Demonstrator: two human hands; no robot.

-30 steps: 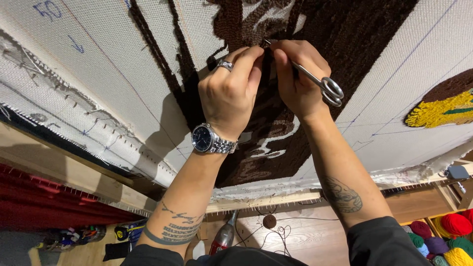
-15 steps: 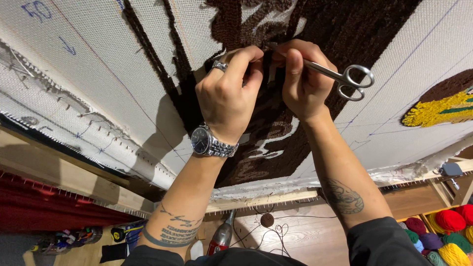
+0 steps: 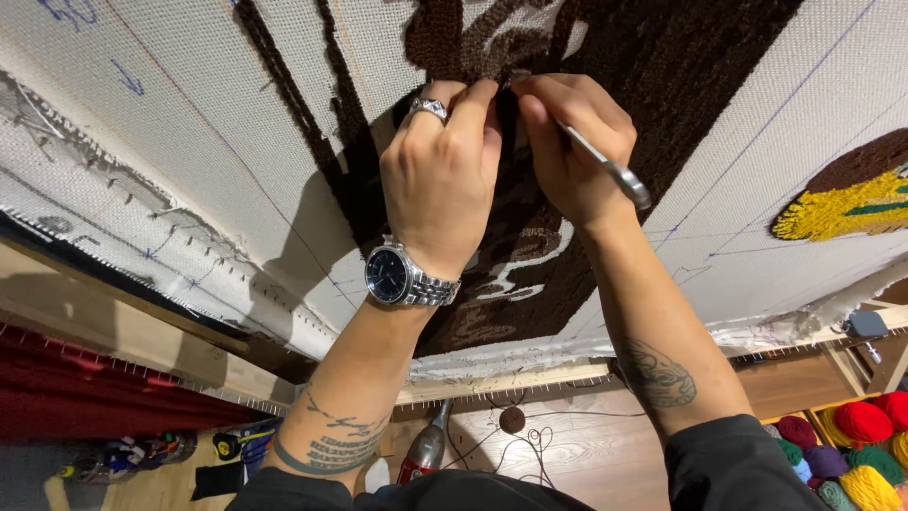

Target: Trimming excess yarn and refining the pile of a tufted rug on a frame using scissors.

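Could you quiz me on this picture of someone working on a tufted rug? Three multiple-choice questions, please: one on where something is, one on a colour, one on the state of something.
1. Where are the balls of yarn?
A. lower right corner
B. upper left corner
C. on the rug

2. What colour is the pile under the fingers?
A. red
B. dark brown
C. green

3. What is the right hand doing?
A. resting flat and empty
B. gripping scissors
C. holding a cup

Answers:
1 A: the balls of yarn sit low at the right, below the frame.
2 B: the pile around both hands is dark brown.
3 B: the right hand is closed around metal scissors, while the left hand pinches the pile beside it.
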